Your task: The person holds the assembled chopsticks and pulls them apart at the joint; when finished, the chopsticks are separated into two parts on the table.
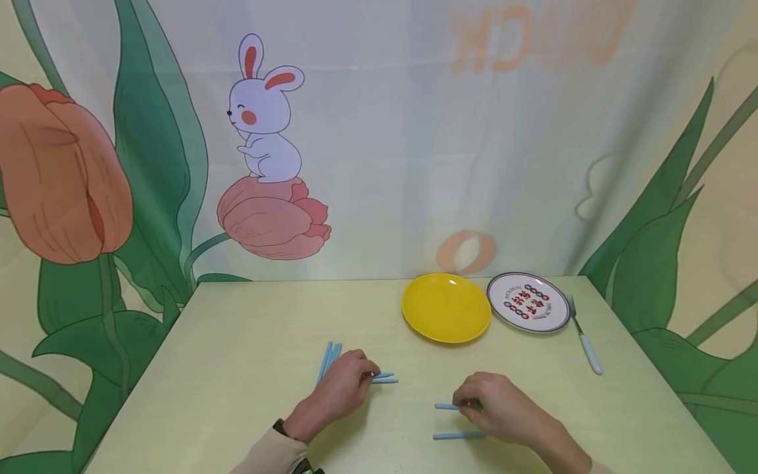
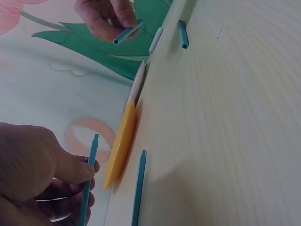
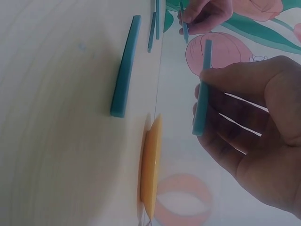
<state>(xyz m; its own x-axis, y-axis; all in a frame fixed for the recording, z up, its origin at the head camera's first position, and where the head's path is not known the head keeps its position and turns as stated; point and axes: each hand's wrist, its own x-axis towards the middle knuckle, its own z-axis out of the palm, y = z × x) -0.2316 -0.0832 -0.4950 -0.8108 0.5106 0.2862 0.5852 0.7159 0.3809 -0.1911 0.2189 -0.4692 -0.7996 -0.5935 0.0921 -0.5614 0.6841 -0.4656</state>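
Observation:
My left hand (image 1: 343, 382) pinches a thin blue chopstick section (image 2: 88, 186) between thumb and fingers; its upper end narrows to a small plug. Below it, a second blue section (image 2: 139, 188) lies on the table. More blue sections (image 1: 327, 359) lie to the left, partly hidden by that hand. My right hand (image 1: 503, 407) holds a shorter-looking, thicker blue chopstick section (image 3: 202, 89) above the table, its thumb against the side. In the left wrist view this piece shows a hollow square end. Another thick section (image 1: 458, 435) lies on the table just nearer to me.
A yellow plate (image 1: 447, 308) stands toward the table's back edge, beside a white patterned plate (image 1: 503, 303) with a dark rim. Right of them lies a fork (image 1: 587, 349) with a pale handle. Behind the table hangs a printed curtain (image 1: 379, 164).

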